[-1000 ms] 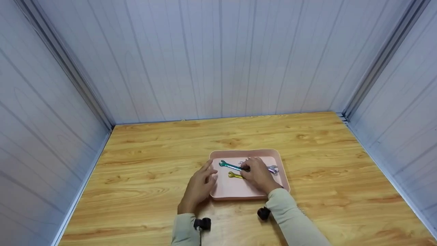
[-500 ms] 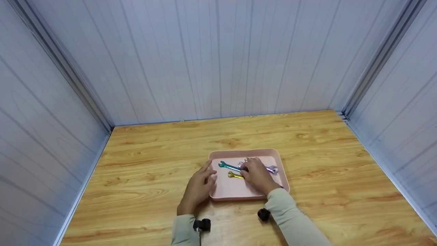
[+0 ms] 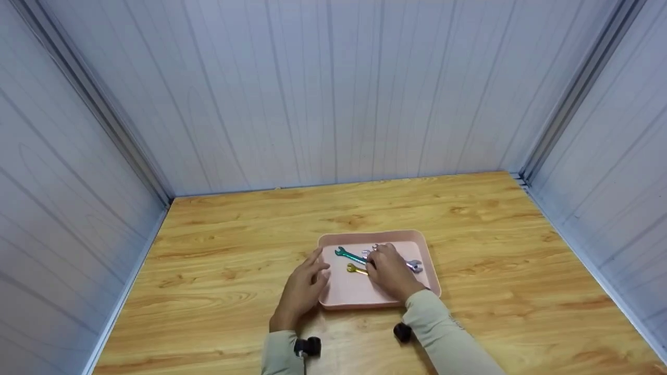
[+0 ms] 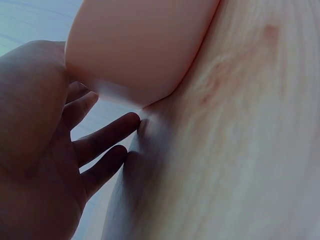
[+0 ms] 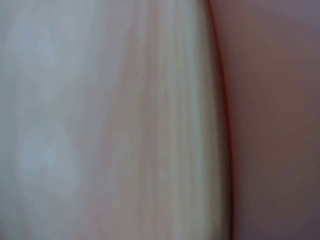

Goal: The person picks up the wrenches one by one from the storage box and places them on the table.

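Pink tray | left hand at side, fingers loosely extended | right hand over teal wrench, grip unclear

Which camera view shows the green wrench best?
The head view: it looks down into the pink tray, where the green wrench shows one open end. Neither wrist view shows the wrench: the left shows the tray's outside, the right is blurred.

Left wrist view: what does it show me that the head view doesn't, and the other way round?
Left wrist only: the palm side of the left hand and a close-up of the pink tray's outer wall beside it.

Head only: the green wrench, yellow wrench and other wrenches in the tray, partly under the right hand; also both sleeves.

Both: the left hand, pink tray and wooden tabletop.
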{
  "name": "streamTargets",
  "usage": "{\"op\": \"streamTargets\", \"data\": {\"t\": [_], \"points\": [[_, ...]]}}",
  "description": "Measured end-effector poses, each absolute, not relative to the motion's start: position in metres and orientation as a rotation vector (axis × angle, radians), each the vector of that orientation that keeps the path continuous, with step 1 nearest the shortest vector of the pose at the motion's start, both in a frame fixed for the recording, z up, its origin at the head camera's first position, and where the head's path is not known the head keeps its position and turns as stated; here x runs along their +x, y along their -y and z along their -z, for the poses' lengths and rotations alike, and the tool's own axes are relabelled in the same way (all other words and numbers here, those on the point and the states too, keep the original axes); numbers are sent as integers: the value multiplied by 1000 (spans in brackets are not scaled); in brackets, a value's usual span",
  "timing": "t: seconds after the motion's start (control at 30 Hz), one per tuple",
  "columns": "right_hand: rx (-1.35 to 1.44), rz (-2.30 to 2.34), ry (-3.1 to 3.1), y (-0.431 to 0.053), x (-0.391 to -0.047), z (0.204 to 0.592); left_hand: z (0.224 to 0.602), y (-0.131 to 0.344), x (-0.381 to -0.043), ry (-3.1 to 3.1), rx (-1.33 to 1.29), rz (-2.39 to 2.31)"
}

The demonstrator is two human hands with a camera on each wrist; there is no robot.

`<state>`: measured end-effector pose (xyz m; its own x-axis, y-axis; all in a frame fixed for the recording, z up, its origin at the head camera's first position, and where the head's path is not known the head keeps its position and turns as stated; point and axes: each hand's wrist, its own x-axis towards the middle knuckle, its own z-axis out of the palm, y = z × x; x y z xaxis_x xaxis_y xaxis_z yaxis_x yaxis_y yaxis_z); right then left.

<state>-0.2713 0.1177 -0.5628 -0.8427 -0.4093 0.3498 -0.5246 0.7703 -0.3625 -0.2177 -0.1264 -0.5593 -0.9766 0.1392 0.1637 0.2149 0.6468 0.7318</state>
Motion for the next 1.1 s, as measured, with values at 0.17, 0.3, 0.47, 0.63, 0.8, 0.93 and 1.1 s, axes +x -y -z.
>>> {"op": "streamTargets", "data": {"t": [0.17, 0.3, 0.47, 0.63, 0.8, 0.93, 1.1], "points": [[724, -679, 2712, -118, -271, 565, 560, 127, -217, 2771, -303, 1252], [711, -686, 2720, -118, -271, 566, 559, 126, -217, 2767, -295, 1274], [709, -680, 2731, -118, -270, 565, 559, 126, -218, 2765, -293, 1270], [746, -667, 2707, -118, -271, 563, 559, 127, -218, 2757, -295, 1275], [782, -661, 2662, -118, -271, 564, 559, 127, -217, 2737, -316, 1274], [813, -628, 2612, -118, -271, 567, 559, 127, -216, 2717, -349, 1262], [820, -581, 2611, -118, -270, 566, 559, 126, -216, 2733, -332, 1265]]}}
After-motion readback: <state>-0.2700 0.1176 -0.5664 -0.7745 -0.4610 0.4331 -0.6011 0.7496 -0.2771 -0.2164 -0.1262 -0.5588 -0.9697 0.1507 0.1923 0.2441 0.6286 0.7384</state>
